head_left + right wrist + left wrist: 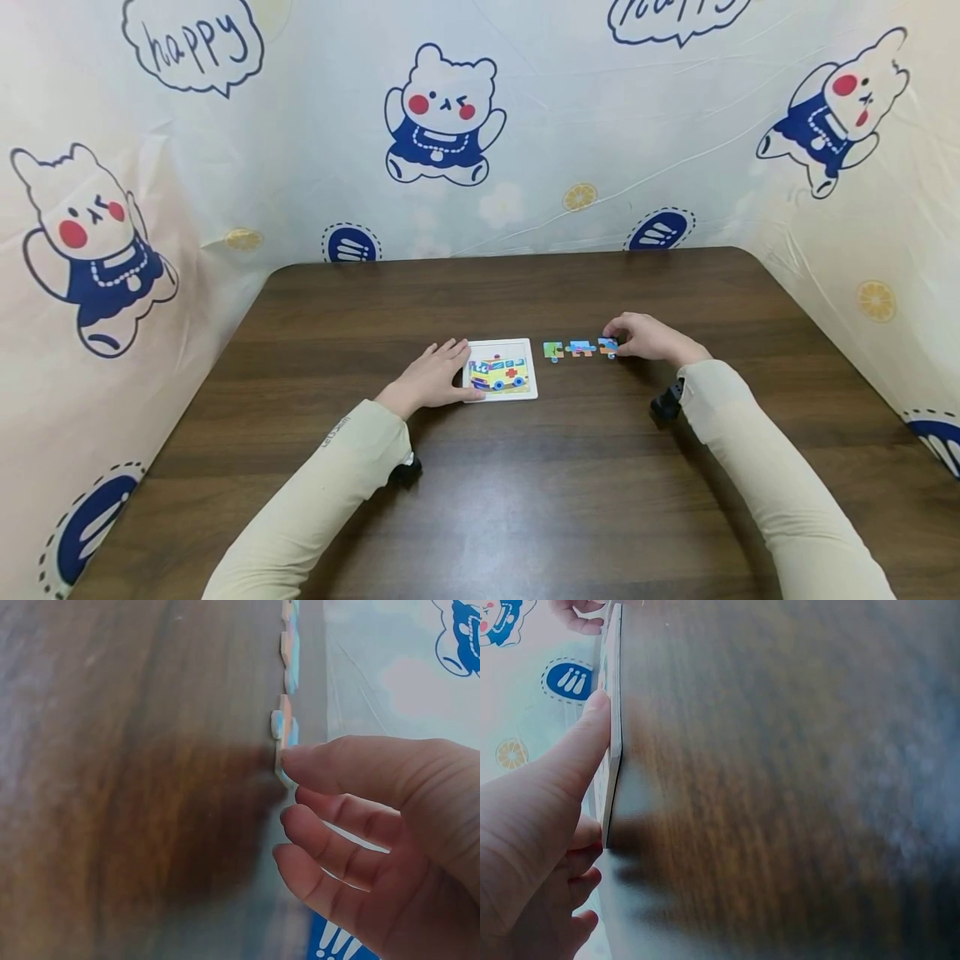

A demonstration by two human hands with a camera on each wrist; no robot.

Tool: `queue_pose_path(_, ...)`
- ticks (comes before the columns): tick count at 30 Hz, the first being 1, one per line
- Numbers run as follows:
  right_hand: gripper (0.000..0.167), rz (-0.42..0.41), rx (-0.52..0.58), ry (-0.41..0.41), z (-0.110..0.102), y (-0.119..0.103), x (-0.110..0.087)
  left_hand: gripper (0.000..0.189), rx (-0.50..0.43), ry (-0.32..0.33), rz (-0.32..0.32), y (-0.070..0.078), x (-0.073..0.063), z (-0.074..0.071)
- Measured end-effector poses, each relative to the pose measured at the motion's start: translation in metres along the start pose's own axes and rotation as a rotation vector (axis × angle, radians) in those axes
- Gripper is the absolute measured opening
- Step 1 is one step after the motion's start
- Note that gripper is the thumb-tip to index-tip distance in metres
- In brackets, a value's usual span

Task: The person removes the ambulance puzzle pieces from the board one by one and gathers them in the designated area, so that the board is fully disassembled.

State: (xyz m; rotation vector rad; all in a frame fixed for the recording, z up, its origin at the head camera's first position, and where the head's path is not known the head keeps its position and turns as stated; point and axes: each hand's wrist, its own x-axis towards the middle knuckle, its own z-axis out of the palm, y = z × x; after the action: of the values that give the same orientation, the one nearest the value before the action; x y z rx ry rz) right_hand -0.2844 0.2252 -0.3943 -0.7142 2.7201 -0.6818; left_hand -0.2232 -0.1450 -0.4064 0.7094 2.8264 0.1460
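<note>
A white-framed jigsaw tray (500, 342) lies flat on the table, a yellow ambulance picture assembled in its lower part and the upper strip bare. Over its left side rests my left hand (432, 377), fingers spread at the upper left corner and thumb along the lower left edge. To the right of the tray sit three puzzle pieces in a row: a green one (552, 351), a blue and orange one (581, 347) and the rightmost piece (608, 346). My right hand (651, 337) pinches that rightmost piece between thumb and index finger, its other fingers loosely bent in the right wrist view.
The dark wooden table (480, 500) extends around the tray and pieces. A pale curtain (525, 117) printed with bears stands behind and at both sides. Dark wrist devices sit under both sleeves.
</note>
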Motion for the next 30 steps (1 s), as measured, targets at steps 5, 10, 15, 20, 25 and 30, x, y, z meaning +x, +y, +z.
queue_pose_path(5, 0.031, -0.014, 0.028, 0.011, -0.004, -0.007, 0.0, 0.091, 0.005, -0.003, 0.002, 0.0, 0.0, 0.0)
queue_pose_path(10, 0.034, -0.038, 0.037, 0.027, -0.008, -0.016, 0.002, 0.091, -0.002, -0.003, 0.002, 0.0, -0.001, 0.0)
queue_pose_path(15, 0.036, -0.074, 0.038, 0.044, -0.012, -0.031, 0.006, 0.091, -0.003, -0.005, -0.002, 0.0, 0.0, 0.0)
queue_pose_path(20, 0.036, -0.082, 0.055, 0.053, -0.011, -0.047, 0.011, 0.091, -0.005, -0.007, -0.005, 0.0, 0.0, 0.0)
queue_pose_path(25, 0.035, -0.09, 0.066, 0.074, -0.009, -0.062, 0.016, 0.092, -0.007, -0.008, 0.0, 0.0, 0.0, 0.001)
queue_pose_path(30, 0.033, -0.123, 0.064, 0.084, -0.005, -0.077, 0.023, 0.091, -0.005, -0.007, 0.004, -0.001, 0.001, 0.002)
